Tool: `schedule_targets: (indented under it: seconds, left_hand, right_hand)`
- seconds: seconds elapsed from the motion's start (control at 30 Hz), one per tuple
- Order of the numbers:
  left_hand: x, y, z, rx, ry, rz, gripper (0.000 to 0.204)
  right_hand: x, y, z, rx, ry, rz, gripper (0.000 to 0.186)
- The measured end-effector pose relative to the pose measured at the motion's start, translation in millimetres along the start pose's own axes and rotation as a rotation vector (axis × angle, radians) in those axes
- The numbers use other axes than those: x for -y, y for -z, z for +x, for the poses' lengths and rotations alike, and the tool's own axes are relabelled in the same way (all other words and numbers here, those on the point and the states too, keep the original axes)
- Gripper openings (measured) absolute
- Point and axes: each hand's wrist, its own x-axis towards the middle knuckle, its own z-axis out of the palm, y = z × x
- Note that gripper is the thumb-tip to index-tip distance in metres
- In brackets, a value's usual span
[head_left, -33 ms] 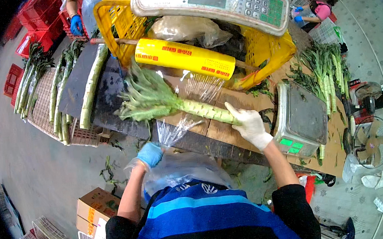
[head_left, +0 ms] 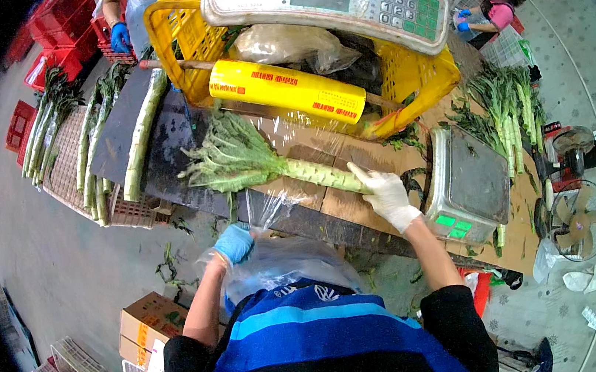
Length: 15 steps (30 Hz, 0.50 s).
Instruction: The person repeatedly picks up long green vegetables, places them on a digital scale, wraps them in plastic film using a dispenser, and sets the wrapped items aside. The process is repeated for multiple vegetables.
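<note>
A long celtuce stalk (head_left: 288, 165) with a leafy top is laid across a cardboard-covered bench (head_left: 330, 208), on clear cling film (head_left: 284, 132) drawn from a yellow roll (head_left: 286, 91). Its pale cut end is gripped by the right hand (head_left: 386, 191) in a white glove, while the film's near edge is pinched by the left hand (head_left: 233, 243) in a blue glove. A yellow crate (head_left: 182, 29) is seen behind, a grey scale (head_left: 465, 180) to the right, and more stalks (head_left: 139, 135) on a basket to the left.

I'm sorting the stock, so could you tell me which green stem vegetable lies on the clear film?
The long leafy green stalk under the white-gloved right hand; others lie on crates.
</note>
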Motion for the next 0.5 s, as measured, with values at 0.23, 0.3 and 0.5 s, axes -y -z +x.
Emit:
schedule_targets:
  seconds: [0.23,0.3,0.5]
  left_hand:
    - [-72,18,32,-0.347,-0.546,-0.61,0.041]
    - [-76,14,77,-0.734,-0.752,0.502,0.059]
    - [-148,35,131,-0.454,-0.438,0.994,0.067]
  right_hand:
    - [5,-13,2,-0.059,-0.091,-0.036,0.082]
    - [6,-13,8,-0.056,-0.131,-0.04,0.081]
    - [-4,-23,14,-0.208,-0.234,-0.111,0.068]
